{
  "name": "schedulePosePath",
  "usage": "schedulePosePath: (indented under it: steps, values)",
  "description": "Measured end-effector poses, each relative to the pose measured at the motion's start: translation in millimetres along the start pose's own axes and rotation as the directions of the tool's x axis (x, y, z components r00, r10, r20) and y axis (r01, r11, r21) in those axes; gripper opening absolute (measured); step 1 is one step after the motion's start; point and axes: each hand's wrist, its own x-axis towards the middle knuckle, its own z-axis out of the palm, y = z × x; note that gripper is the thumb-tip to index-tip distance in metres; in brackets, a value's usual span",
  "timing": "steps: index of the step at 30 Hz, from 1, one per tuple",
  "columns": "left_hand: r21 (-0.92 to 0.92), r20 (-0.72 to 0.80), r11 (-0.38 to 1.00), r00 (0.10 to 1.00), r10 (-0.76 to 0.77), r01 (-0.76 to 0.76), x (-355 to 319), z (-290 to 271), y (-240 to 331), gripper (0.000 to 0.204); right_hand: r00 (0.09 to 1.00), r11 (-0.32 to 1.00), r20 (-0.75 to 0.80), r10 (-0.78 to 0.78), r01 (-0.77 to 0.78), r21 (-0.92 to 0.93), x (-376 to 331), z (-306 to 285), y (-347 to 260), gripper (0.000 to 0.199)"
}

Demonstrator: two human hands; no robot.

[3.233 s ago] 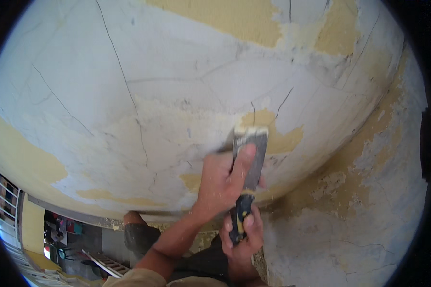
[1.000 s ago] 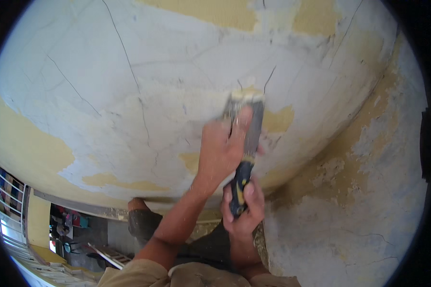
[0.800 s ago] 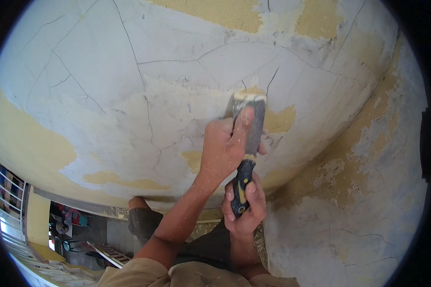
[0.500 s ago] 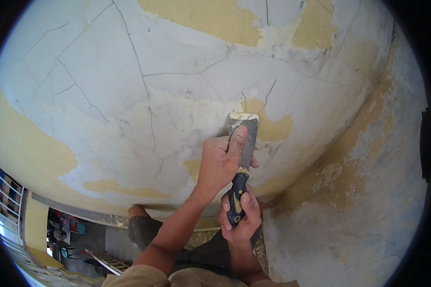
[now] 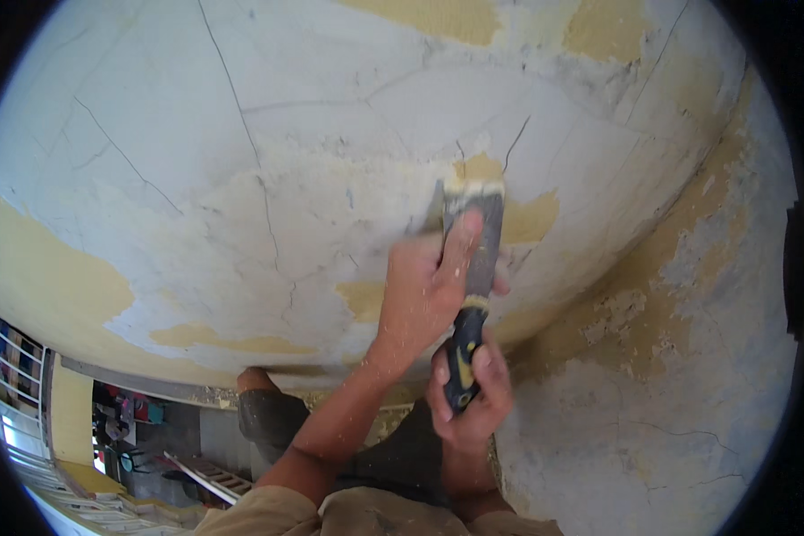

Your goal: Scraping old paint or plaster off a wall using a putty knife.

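A metal scraper (image 5: pixel 479 234) with a black and yellow handle lies flat against a cracked white wall (image 5: pixel 241 179). My right hand (image 5: pixel 470 393) grips the handle from below. My left hand (image 5: pixel 427 286) presses its fingers onto the blade. The blade's top edge sits at a patch of bare yellow plaster (image 5: pixel 527 214), under a dark crack. White dust covers both hands.
Peeling white paint and yellow patches cover the wall, with a rough, flaking area (image 5: pixel 652 357) at the right. Far below at the lower left are a ladder (image 5: pixel 210 478), a white railing (image 5: pixel 9 357) and a floor with small objects. My knee (image 5: pixel 268 411) shows under the wall's lower edge.
The scraper and both hands have slid up the wall, bringing the blade edge up to the yellow patch near the crack. Both hands keep their hold.
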Motion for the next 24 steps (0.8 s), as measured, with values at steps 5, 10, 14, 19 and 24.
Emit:
schedulePosePath:
  steps: [5, 10, 14, 19, 24]
  values:
    - [0.039, 0.003, 0.994, 0.995, -0.102, 0.102, -5.1, -7.1, -5.7, 0.056, 0.996, 1.0, 0.082, -0.029, 0.029, 0.0, 1.1, -7.3, 11.0, 0.048]
    - [0.009, -0.007, 0.999, 0.999, -0.033, 0.033, -8.2, -12.6, -10.7, 0.056, 0.997, 1.0, -0.083, 0.005, -0.007, -0.027, -2.1, -18.4, 16.9, 0.047]
    - [-0.017, -0.042, 0.997, 0.996, -0.075, 0.074, -10.4, -13.3, -13.7, 0.055, 0.999, 1.0, 0.041, 0.01, -0.009, -0.015, -4.2, -18.9, 22.5, 0.049]
    - [0.006, -0.081, 0.995, 0.992, -0.1, 0.101, -12.3, -15.6, -10.8, 0.055, 1.0, 1.0, 0.003, 0.023, -0.023, -0.008, -4.6, -14.0, 20.7, 0.049]
    - [0.026, -0.052, 0.994, 0.993, -0.102, 0.103, -9.8, -18.7, -3.0, 0.058, 0.999, 1.0, 0.013, 0.031, -0.031, 0.002, -9.2, -7.3, 18.2, 0.049]
